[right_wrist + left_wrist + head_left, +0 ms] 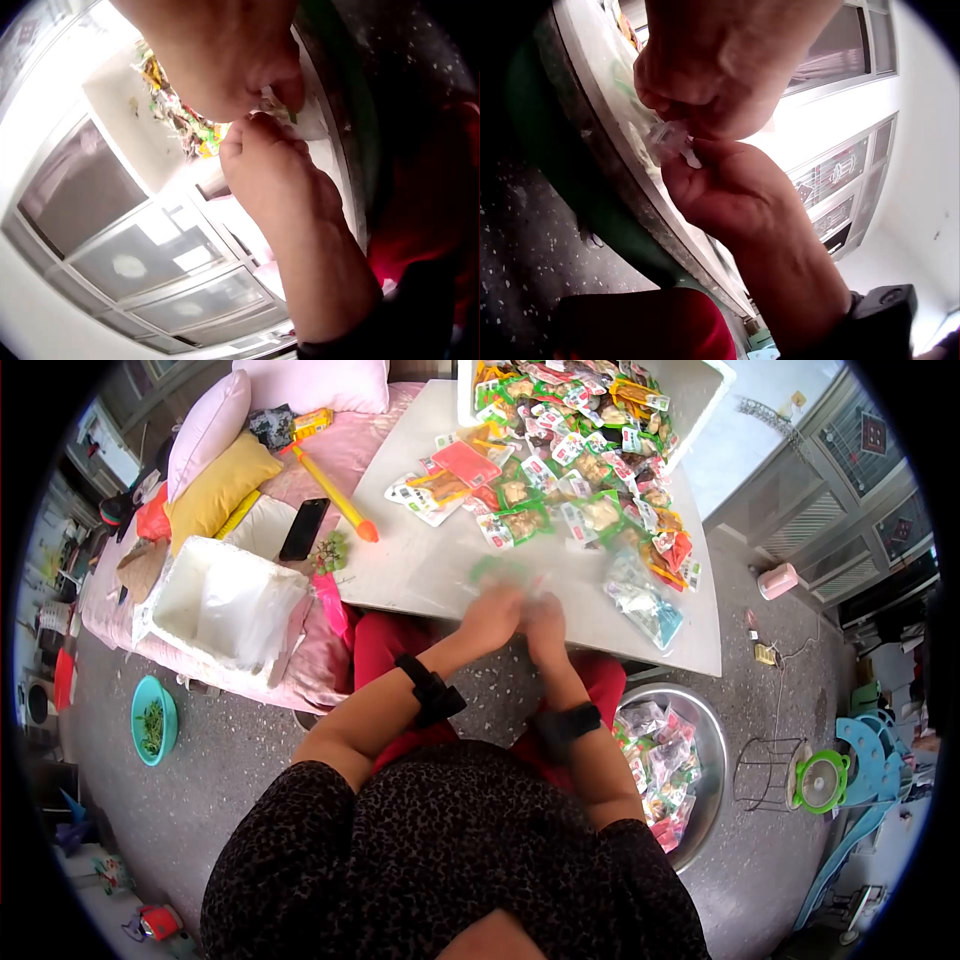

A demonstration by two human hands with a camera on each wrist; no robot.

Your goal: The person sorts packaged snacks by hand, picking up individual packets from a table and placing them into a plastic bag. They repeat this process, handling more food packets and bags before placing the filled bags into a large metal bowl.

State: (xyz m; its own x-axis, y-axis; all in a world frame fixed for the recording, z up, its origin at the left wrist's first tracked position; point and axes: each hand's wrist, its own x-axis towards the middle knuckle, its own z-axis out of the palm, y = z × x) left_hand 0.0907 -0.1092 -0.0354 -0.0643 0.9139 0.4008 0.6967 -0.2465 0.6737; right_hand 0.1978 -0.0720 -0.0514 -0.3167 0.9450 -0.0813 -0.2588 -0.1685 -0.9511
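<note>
Close together over the table's (400, 575) near edge, both hands work at a clear plastic bag (667, 141) whose body blurs over the tabletop in the head view. A blurred green packet (498, 570) shows in or under that plastic. My left hand (492, 617) pinches the bag's gathered end, its curled fingers right against the other hand. From the other side, my right hand (545, 628) pinches the same end, knuckles bent. Crumpled plastic sticks out between the two hands in the left wrist view. Several snack packets (515, 525) lie loose just beyond them.
A white foam box (705, 410) full of snack packets stands at the back. Right of the hands lies a filled clear bag (645, 605). A metal basin (712, 760) of bagged packets sits on the floor. Another foam box (165, 590) and a phone (305, 528) are left.
</note>
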